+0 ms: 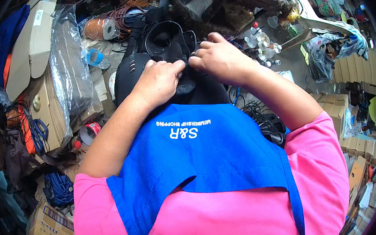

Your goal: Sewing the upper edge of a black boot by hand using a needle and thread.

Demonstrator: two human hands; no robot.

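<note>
In front of my lap lies a black item [162,43] with a rounded open rim and a dark hollow. It looks like a shoe or a bag, but black on black hides its kind. My left hand [160,79] is closed at its near edge, thumb and fingers pinched together. Just to the right, my right hand [221,60] is closed too, knuckles up, its fingertips almost meeting the left ones. Whatever sits between the fingers is too small or hidden to make out. A blue apron [218,155] covers my front over a pink shirt.
An orange spool [97,29] and a clear blue-labelled bottle [95,57] stand at the far left. Several small capped bottles [268,48] cluster at the far right. Cardboard sheets [38,45] lean on the left, near a red-labelled bottle [90,132]. Tangled black cables [264,117] lie right of my lap.
</note>
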